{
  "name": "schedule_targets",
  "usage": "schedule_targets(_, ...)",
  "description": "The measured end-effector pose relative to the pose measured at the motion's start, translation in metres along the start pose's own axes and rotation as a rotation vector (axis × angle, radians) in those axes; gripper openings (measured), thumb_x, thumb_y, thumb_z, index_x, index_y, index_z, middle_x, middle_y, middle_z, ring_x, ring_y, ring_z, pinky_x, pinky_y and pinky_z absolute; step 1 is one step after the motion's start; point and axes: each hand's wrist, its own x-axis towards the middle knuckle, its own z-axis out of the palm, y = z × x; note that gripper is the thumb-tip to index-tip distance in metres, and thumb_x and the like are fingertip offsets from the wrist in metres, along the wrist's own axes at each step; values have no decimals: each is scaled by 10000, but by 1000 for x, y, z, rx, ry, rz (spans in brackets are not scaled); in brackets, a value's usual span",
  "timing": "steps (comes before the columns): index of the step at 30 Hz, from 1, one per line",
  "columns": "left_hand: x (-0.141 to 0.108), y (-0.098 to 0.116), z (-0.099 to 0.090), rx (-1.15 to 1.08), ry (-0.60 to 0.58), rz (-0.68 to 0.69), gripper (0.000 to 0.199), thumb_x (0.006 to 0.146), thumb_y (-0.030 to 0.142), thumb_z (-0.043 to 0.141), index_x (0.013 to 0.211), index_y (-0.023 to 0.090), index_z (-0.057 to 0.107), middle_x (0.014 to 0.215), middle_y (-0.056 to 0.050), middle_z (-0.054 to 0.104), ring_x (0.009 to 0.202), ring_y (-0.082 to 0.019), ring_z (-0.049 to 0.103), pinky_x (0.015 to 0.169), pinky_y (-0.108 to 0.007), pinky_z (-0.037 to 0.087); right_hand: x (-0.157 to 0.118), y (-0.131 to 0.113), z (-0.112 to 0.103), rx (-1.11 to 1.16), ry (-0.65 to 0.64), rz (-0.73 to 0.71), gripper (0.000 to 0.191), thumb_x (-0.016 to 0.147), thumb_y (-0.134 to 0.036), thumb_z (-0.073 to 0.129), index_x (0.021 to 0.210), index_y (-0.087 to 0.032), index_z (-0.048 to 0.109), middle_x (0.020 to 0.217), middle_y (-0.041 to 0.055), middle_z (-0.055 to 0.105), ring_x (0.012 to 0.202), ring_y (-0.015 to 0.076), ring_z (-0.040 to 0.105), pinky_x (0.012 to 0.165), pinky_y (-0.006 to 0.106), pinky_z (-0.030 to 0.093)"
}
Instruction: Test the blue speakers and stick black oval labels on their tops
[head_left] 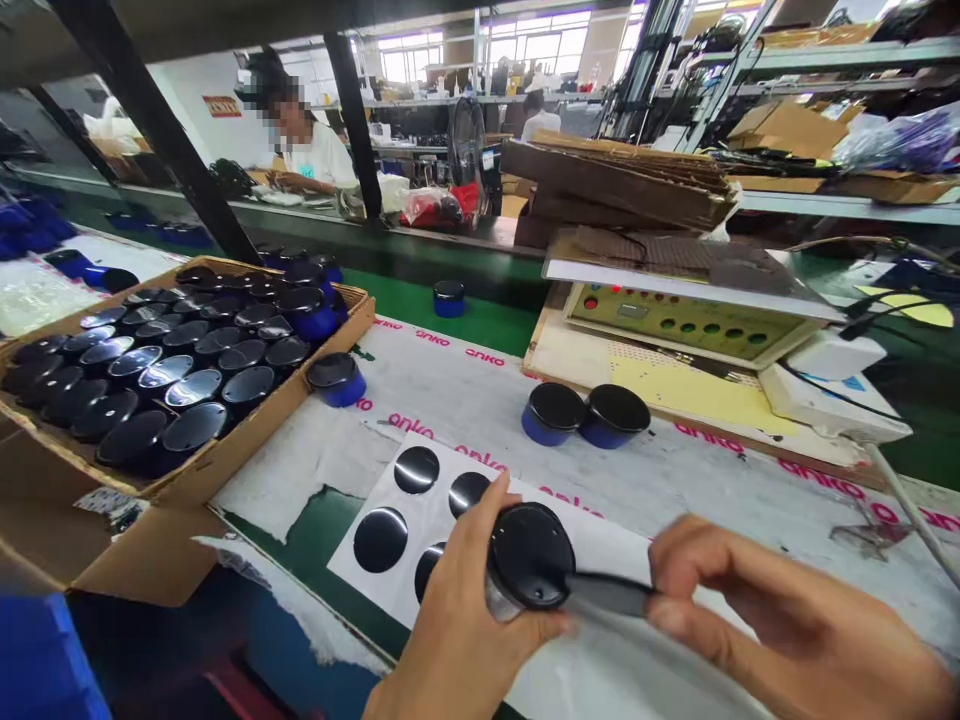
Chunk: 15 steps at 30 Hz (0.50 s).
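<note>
Cardboard box point(292, 400) at left brims with black-lidded blue jars point(195, 400); left hand point(457, 625) wraps around another jar point(501, 596), right hand point(772, 610) pinches a black strip point(607, 594) at its lid point(531, 550).

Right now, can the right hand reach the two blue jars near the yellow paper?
Probably yes: only the white printed cover lies between the right hand and the two blue jars. It holds a dark strip, though, so it may need freeing first.

Cardboard tray of jars point(255, 425) left; sticker sheet point(405, 520) centre; two jars point(586, 415) right, control box point(675, 325) behind
</note>
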Motion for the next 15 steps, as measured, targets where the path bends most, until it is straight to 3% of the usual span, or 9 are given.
schedule_targets(3,-4,-3,7,-48,-106,17,954,671,223,795,1383,499,221,1294,91,528,1178,-168,521,994,-328,409,16,-6,2,222,-55,281,360,847,-506,553,689,-182,539,833,18,493,750,100,515,657,162,444)
schedule_targets(6,-2,-9,8,-48,-163,40,977,703,232,776,1371,562,144,1329,130,498,1200,-147,508,1002,-318,407,25,-3,20,402,-73,417,396,844,-540,545,698,-171,533,917,23,468,813,105,482,715,176,425)
schedule_targets(10,0,-10,4,-14,-193,51,1020,691,222,785,1364,590,113,1343,147,485,1220,-142,497,1011,-306,410,28,3,36,484,-107,436,385,849,-538,543,708,-179,542,899,19,458,830,108,464,735,178,409)
schedule_targets(15,-1,-9,4,18,-204,84,978,729,266,760,1367,589,93,1353,147,473,1212,-137,507,1011,-300,421,30,1,38,491,-88,415,380,840,-533,554,702,-180,543,882,19,459,805,109,461,713,186,409)
